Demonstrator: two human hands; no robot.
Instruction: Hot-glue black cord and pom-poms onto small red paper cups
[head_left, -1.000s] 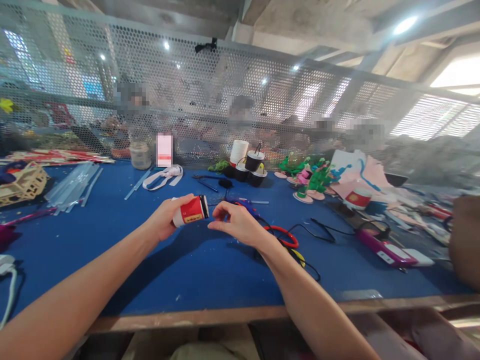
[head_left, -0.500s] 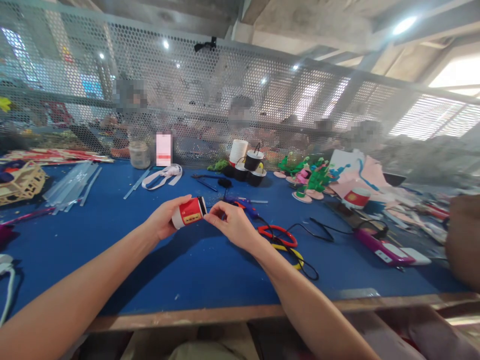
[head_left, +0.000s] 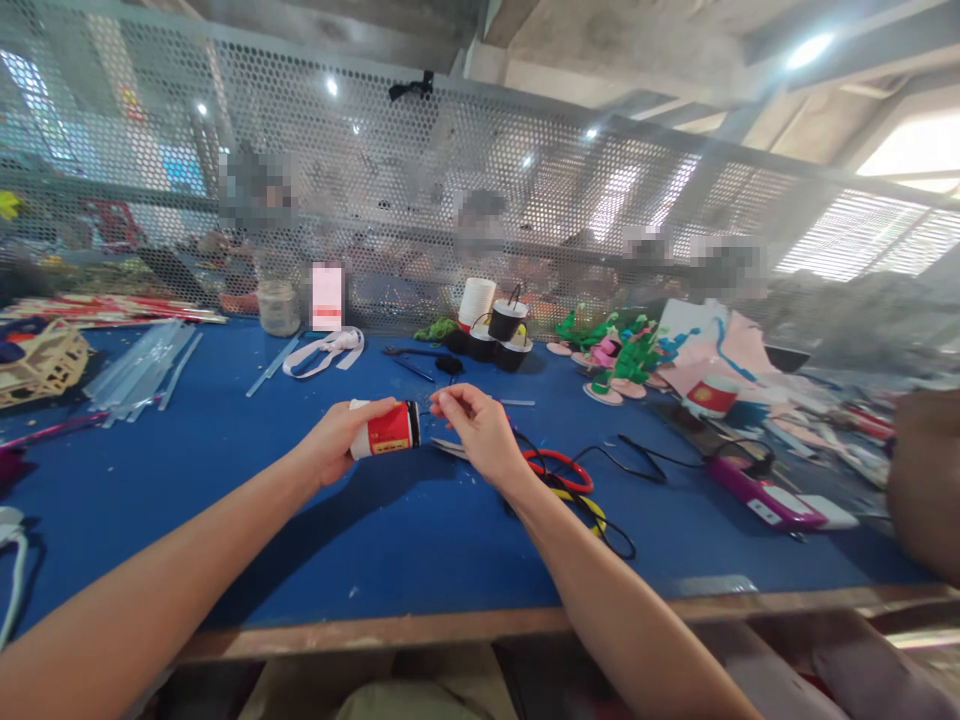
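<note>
My left hand (head_left: 337, 440) is wrapped round a red and white paper cup (head_left: 384, 432). The cup lies tilted on its side in the air, its rim end with a black band (head_left: 413, 424) pointing right. Just right of that rim, my right hand (head_left: 480, 425) is pinched. A thin dark strand (head_left: 426, 412), perhaps yarn, runs between the rim and those fingertips. Below my right hand lie scissors with one red handle (head_left: 562, 470) and one yellow handle (head_left: 589, 508); their blades (head_left: 450, 448) stick out to the left, partly covered by the hand.
Black-covered cups (head_left: 508, 320) stand at the back by a mesh screen (head_left: 405, 200). Green and pink figures (head_left: 634, 365) are right of them. A purple power strip (head_left: 772, 500) with black cable lies at right. Clear glue sticks (head_left: 142, 370) and a white ribbon (head_left: 326, 355) are left.
My right hand has lifted slightly and drawn away from the cup rim, showing the dark strand. The cup has turned more level and shifted a little right. The scissors' blades have come into view.
</note>
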